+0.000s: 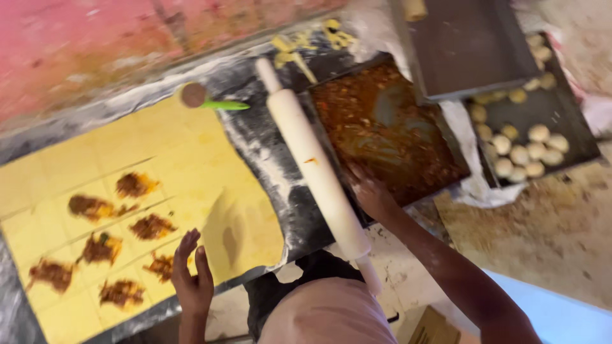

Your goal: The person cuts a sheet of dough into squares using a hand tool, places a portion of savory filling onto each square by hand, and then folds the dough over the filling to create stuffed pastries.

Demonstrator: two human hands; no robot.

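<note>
A: The right hand [373, 194] digs into the tray of brown filling [389, 134], right of the rolling pin [315, 169]; its fingers look curled on a pinch, though blur hides how much.

B: And the left hand [191, 280]?

A: Open, fingers apart, holding nothing, hovering at the near edge of the yellow dough sheet [185, 146] on the floured tabletop [268, 153].

B: The sheet is scored into squares, several already carrying mounds of filling [95, 207].

A: Doing it well likely means small, even pinches set mid-square, clear of the cut lines.

B: The far tray of dough balls [529, 143] and the green-handled cutter [204, 99] lie untouched.
</note>
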